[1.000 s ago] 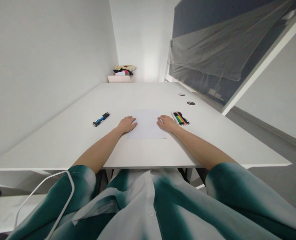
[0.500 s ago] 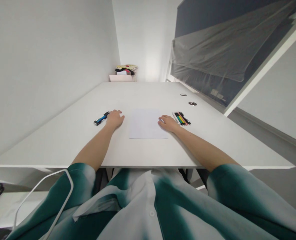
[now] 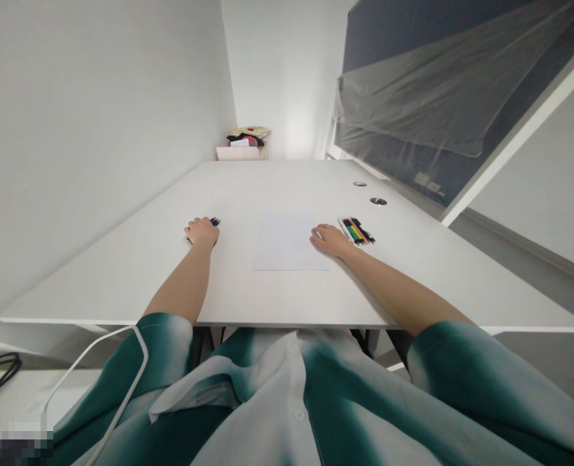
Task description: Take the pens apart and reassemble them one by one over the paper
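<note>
My left hand (image 3: 202, 231) lies over a small bundle of pens (image 3: 215, 221) on the left of the table, its fingers bent around them. Only the dark pen ends show past the hand; the rest is covered. A blank white sheet of paper (image 3: 291, 241) lies flat between my hands. At the paper's right edge rests my right hand (image 3: 330, 240), open with fingers stretched out and nothing visible in it. Just right of that hand, several pens (image 3: 355, 230) lie side by side in white, black, green, yellow and pink.
The white table (image 3: 272, 184) stands against a wall on the left. Two round metal grommets (image 3: 378, 201) are set in its right side. A pink box (image 3: 238, 153) with cloth items stands beyond the far edge. A plastic-covered dark panel (image 3: 413, 97) leans at the right.
My left hand has moved left, from beside the left pens to on top of them, and its fingers have closed over them. My right hand has stayed by the paper.
</note>
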The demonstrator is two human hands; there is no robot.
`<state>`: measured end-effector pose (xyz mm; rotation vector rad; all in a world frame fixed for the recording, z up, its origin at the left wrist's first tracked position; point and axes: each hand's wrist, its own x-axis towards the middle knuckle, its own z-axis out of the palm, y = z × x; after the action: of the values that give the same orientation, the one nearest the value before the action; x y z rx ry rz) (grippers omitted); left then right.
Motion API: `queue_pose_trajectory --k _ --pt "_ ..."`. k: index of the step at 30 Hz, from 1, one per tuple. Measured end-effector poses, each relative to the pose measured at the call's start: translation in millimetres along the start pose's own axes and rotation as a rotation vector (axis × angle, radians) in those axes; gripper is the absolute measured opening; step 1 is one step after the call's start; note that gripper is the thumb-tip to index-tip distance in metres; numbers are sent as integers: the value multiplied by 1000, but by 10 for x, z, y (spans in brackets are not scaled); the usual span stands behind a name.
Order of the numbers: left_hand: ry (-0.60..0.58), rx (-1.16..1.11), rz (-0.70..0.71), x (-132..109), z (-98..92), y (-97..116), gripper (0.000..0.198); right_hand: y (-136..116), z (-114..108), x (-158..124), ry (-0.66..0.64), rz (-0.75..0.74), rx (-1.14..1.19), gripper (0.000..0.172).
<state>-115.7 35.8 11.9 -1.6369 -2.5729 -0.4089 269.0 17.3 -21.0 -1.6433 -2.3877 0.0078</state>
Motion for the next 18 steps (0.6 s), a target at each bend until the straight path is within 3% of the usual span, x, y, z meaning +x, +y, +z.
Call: queue_pose_trajectory --k 18 --pt "39 -4 -27 -8 -17 15 36 15 9 5 4 -6 -10 42"
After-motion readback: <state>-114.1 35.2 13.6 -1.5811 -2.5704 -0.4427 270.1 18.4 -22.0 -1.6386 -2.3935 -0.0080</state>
